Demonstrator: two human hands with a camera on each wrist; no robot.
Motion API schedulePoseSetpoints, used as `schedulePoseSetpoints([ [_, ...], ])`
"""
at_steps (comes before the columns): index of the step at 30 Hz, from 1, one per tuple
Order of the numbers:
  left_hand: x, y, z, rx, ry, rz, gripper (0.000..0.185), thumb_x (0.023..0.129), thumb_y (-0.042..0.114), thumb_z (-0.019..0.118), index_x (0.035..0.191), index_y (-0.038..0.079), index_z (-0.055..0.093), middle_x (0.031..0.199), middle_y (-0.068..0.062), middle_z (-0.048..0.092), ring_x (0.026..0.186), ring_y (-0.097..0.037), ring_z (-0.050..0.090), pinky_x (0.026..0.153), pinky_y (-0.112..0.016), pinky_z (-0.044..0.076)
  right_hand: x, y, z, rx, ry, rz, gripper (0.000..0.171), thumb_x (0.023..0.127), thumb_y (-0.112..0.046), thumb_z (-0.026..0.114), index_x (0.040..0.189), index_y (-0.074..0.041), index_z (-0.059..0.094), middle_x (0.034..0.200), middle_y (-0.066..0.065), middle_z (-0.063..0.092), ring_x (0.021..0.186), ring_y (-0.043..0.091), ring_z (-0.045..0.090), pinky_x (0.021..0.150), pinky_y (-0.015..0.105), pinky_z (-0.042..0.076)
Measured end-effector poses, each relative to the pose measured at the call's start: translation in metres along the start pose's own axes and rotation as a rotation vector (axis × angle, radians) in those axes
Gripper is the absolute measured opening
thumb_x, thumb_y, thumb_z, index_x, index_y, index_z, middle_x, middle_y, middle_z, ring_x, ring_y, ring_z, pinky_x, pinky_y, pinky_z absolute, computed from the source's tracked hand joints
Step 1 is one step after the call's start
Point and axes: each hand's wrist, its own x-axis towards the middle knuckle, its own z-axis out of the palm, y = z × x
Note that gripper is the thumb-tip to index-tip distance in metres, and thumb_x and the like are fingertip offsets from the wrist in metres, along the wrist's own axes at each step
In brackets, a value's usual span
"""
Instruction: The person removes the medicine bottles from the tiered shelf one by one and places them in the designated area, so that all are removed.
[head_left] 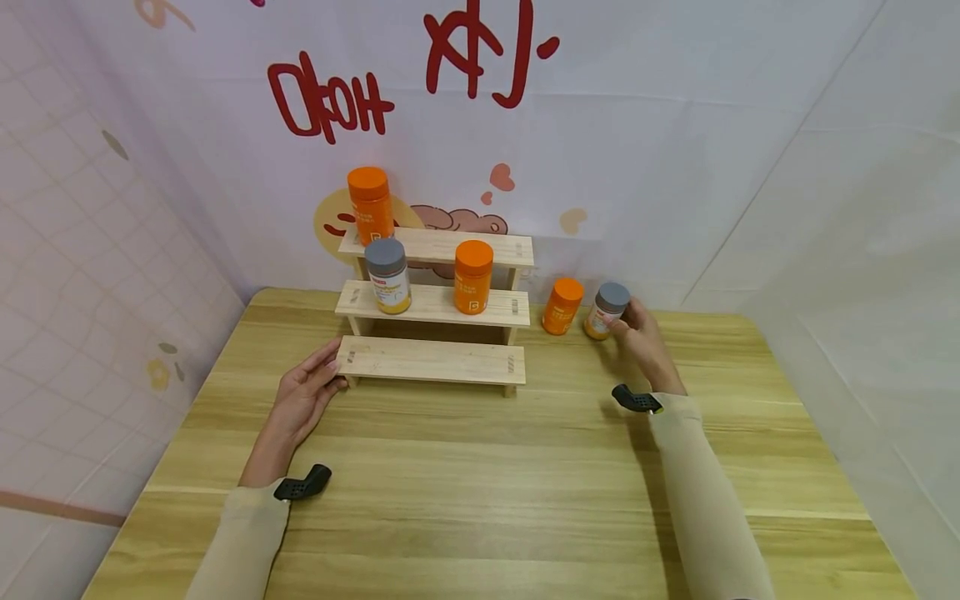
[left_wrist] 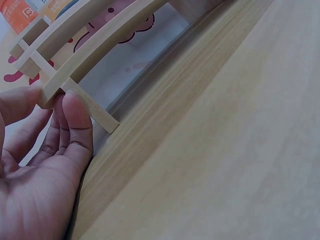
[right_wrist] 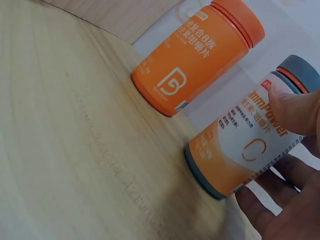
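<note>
A three-tier wooden shelf [head_left: 431,360] stands at the back of the table. My left hand [head_left: 303,393] pinches the left end of its lowest board [left_wrist: 95,57] between thumb and fingers. To the shelf's right, my right hand [head_left: 647,343] grips a grey-lidded vitamin C bottle [right_wrist: 245,137], thumb on the front and fingers round the back. The bottle is upright at table level; whether its base touches is hard to tell. Just left of it, an orange vitamin B bottle [right_wrist: 192,62] stands on the table, apart from the hand.
On the top tier sits an orange bottle [head_left: 371,207] at the left. The middle tier carries a grey-lidded bottle [head_left: 390,279] and another orange bottle [head_left: 472,279]. Behind the table [head_left: 480,483] hangs a white printed cloth [head_left: 637,125], with more cloth along both sides.
</note>
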Motion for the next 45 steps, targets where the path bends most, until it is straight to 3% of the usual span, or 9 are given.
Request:
schedulePoseSetpoints([
  [4, 0.000, 0.000, 0.000, -0.001, -0.003, 0.003, 0.061, 0.106, 0.004, 0.054, 0.160, -0.004, 0.026, 0.134, -0.001, 0.054, 0.107, -0.008, 0.061, 0.082, -0.018, 0.058, 0.000, 0.002, 0.001, 0.001, -0.018, -0.020, 0.057, 0.106, -0.028, 0.060, 0.157, -0.014, 0.039, 0.156, 0.017, 0.047, 0.144, 0.027, 0.044, 0.120, 0.047, 0.037],
  [11, 0.000, 0.000, 0.000, 0.000, -0.006, 0.007, 0.060, 0.106, 0.004, 0.054, 0.160, -0.004, 0.028, 0.132, -0.002, 0.054, 0.106, -0.008, 0.061, 0.082, -0.018, 0.058, 0.000, 0.002, -0.001, 0.002, -0.021, -0.005, 0.057, 0.106, -0.029, 0.059, 0.157, -0.015, 0.038, 0.156, 0.018, 0.047, 0.144, 0.028, 0.044, 0.120, 0.042, 0.037],
  [15, 0.000, 0.000, 0.000, -0.001, -0.005, 0.008, 0.061, 0.106, 0.004, 0.055, 0.160, -0.004, 0.028, 0.131, -0.002, 0.054, 0.105, -0.008, 0.061, 0.082, -0.018, 0.058, -0.003, -0.001, -0.005, 0.004, -0.020, 0.004, 0.064, 0.106, -0.028, 0.059, 0.161, -0.015, 0.031, 0.157, 0.022, 0.045, 0.145, 0.033, 0.041, 0.122, 0.050, 0.033],
  [22, 0.001, 0.000, 0.000, -0.002, -0.005, 0.006, 0.061, 0.106, 0.004, 0.055, 0.160, -0.004, 0.027, 0.132, -0.002, 0.054, 0.104, -0.008, 0.061, 0.081, -0.018, 0.058, -0.013, -0.028, -0.012, 0.020, -0.001, 0.004, 0.071, 0.104, -0.024, 0.062, 0.164, -0.013, 0.025, 0.153, 0.025, 0.046, 0.142, 0.036, 0.043, 0.117, 0.052, 0.037],
  [26, 0.001, 0.000, -0.001, 0.002, -0.002, 0.003, 0.061, 0.106, 0.004, 0.055, 0.160, -0.003, 0.028, 0.132, -0.002, 0.054, 0.104, -0.008, 0.061, 0.081, -0.018, 0.058, -0.010, -0.026, -0.015, -0.021, 0.009, -0.035, 0.074, 0.104, -0.027, 0.063, 0.165, -0.013, 0.023, 0.159, 0.026, 0.040, 0.148, 0.041, 0.036, 0.123, 0.060, 0.030],
  [33, 0.000, 0.000, -0.001, -0.003, -0.007, 0.007, 0.063, 0.106, 0.004, 0.054, 0.160, -0.006, 0.024, 0.133, -0.002, 0.053, 0.105, -0.007, 0.061, 0.081, -0.018, 0.058, -0.012, -0.036, -0.018, -0.092, 0.037, -0.082, 0.076, 0.102, -0.032, 0.065, 0.164, -0.016, 0.025, 0.164, 0.019, 0.035, 0.150, 0.039, 0.035, 0.123, 0.063, 0.027],
  [45, 0.000, 0.001, 0.000, -0.002, -0.009, 0.007, 0.063, 0.106, 0.004, 0.055, 0.160, -0.006, 0.024, 0.134, -0.002, 0.053, 0.105, -0.007, 0.061, 0.082, -0.018, 0.058, -0.018, -0.062, -0.014, -0.125, 0.053, -0.156, 0.074, 0.100, -0.025, 0.069, 0.162, -0.015, 0.030, 0.163, 0.018, 0.036, 0.152, 0.035, 0.032, 0.126, 0.059, 0.023],
])
